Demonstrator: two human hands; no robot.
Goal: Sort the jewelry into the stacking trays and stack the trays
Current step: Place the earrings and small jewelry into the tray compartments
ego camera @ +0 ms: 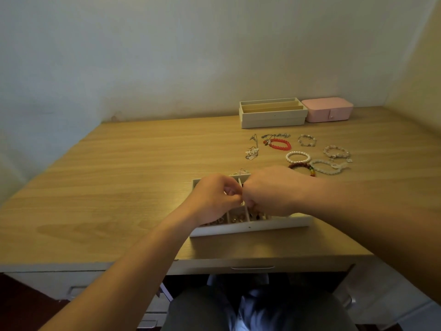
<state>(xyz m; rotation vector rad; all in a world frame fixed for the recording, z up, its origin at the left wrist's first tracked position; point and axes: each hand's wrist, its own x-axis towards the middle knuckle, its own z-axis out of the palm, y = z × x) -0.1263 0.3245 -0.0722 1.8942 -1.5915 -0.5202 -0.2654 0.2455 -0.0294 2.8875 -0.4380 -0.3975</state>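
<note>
Lap (250, 306) in dark clothing lies nearest, below the drawer front (252, 267) of the surface (119, 175).

Near tray (250, 226): white, set close to the front edge of the surface and slightly skewed. Upright dividers split it into narrow compartments. Small pieces lie in the compartments along the near wall; they are too blurred to identify.

Left hand (214, 197) and right hand (269, 192) meet above the middle of the near tray. Fingers (230, 191) of both hands are curled, tips close together. A small pale piece (242, 202) shows between them; which hand holds it cannot be told.

Earrings (239, 172) lie on the surface just beyond the far wall of the near tray.

Loose items on the surface, further back and to the right:
- dark bracelet (301, 167), partly behind the right hand
- clear bracelet (327, 166)
- pearl bracelet (298, 156)
- pale pink bracelet (337, 152)
- red bracelet (280, 144)
- silver bracelet (307, 140)
- chain (275, 135)
- pendants (253, 149)

Far tray (273, 118): white, near the wall, with long beige-lined compartments running lengthwise. It sits on a second white layer.

Pink box (327, 112): lid down, just beside the far tray on its right.
</note>
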